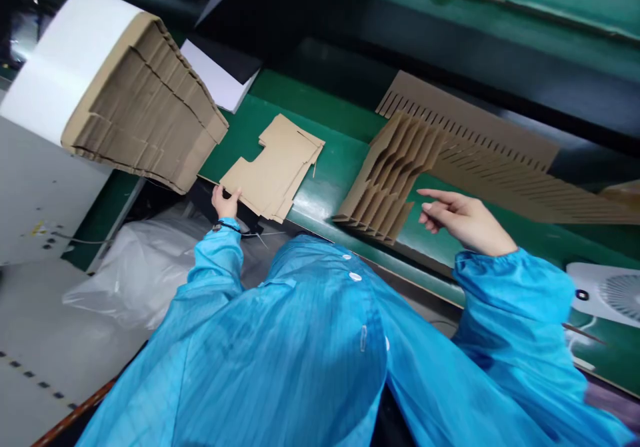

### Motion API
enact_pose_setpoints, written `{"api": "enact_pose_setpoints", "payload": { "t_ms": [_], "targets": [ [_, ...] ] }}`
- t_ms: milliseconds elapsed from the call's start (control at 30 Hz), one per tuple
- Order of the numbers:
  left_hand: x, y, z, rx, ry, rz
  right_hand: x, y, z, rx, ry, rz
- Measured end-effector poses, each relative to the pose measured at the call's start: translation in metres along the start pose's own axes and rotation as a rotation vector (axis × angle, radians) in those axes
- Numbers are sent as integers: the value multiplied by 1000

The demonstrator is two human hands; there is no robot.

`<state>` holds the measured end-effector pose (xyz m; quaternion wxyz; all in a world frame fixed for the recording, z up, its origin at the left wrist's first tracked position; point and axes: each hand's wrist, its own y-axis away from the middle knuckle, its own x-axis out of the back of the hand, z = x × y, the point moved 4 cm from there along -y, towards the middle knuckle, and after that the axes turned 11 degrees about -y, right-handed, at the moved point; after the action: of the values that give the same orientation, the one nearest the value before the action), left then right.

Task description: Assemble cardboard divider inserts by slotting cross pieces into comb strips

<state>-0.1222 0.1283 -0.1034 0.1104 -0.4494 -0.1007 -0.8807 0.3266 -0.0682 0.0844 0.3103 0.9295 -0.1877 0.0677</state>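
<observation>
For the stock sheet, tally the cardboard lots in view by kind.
Large fanned corrugated stack: 1
Flat die-cut blank pile: 1
Pleated slotted divider stack: 1
Long slotted strips: 2
Total: 5

I read operator's wear from head camera. Bright-blue smock (280, 360), synthetic sheen, fine darker vertical stripes through fabric. White snap buttons (355, 276) along front. Small pale clip (363, 338) on front, detail too small to identify. Gathered elastic at both sleeve ends: left cuff (220, 247), right cuff (480, 270). Black wrist strap (227, 226) on left wrist, thin black cord (249, 234) leading off it. Left hand (225, 202) and right hand (465, 220) bare beyond cuffs.
</observation>
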Motion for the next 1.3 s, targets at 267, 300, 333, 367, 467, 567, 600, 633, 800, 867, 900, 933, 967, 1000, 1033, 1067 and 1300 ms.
{"api": "enact_pose_setpoints", "payload": {
  "t_ms": [267, 300, 333, 367, 467, 567, 600, 633, 800, 867, 900, 933, 967, 1000, 1033, 1067, 1300],
  "targets": [
    [42, 12, 40, -20, 452, 189, -7, 9, -10, 164, -36, -51],
    [53, 20, 54, -94, 459, 212, -13, 9, -11, 176, -70, -62],
    [67, 33, 70, -202, 444, 258, -23, 9, -13, 183, -114, -79],
    [83, 48, 90, -349, 419, 326, -34, 9, -15, 186, -168, -103],
    [121, 113, 155, -986, 312, 431, -76, 6, -26, 180, -378, -201],
    [129, 176, 206, -1602, 233, 176, -104, 2, -38, 223, -572, -213],
    [129, 193, 216, -1740, 227, 167, -105, 1, -41, 245, -610, -191],
    [128, 205, 225, -1841, 231, 195, -102, 2, -43, 265, -630, -164],
    [96, 225, 247, -1940, 360, 100, -29, 21, -43, 273, -491, -19],
    [73, 221, 250, -1822, 402, -17, 13, 33, -44, 229, -388, 46],
    [59, 220, 250, -1760, 395, -71, 32, 39, -44, 200, -343, 89],
    [44, 220, 251, -1716, 366, -129, 48, 43, -45, 167, -303, 137],
    [27, 222, 251, -1697, 319, -195, 61, 45, -45, 132, -271, 186],
    [11, 225, 251, -1703, 259, -269, 70, 46, -45, 104, -246, 230],
    [-5, 230, 251, -1724, 190, -347, 75, 45, -46, 82, -227, 259],
    [-19, 234, 250, -1748, 119, -422, 77, 42, -47, 68, -212, 272],
    [-54, 244, 242, -1782, -54, -535, 66, 10, -50, 15, -165, 237]
  ]
}}
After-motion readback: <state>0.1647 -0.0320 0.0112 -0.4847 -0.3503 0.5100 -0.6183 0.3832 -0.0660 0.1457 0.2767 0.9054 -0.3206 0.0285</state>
